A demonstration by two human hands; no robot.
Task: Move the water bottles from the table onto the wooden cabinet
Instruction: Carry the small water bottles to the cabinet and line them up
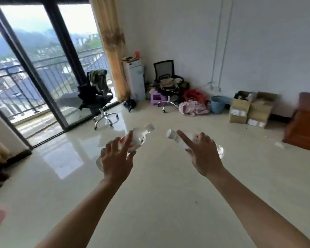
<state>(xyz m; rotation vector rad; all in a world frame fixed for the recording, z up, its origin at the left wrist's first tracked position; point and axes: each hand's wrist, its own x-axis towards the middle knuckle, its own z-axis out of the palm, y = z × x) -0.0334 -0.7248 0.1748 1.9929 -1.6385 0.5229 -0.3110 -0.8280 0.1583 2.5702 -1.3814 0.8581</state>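
Held out over the tiled floor [159,194], the left hand [117,158] grips a red-labelled bottle [140,138] with its cap toward 1 o'clock, the right hand [202,154] grips a clear bottle [172,135] with its cap toward 10 o'clock, and the wooden cabinet [304,122] stands well apart at 3 o'clock.

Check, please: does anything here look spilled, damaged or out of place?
The left bottle and right bottle are capped; nothing spilled. A pink cloth heap lies on the floor beside the blue bucket, and a white scrap lies near the wooden cabinet.
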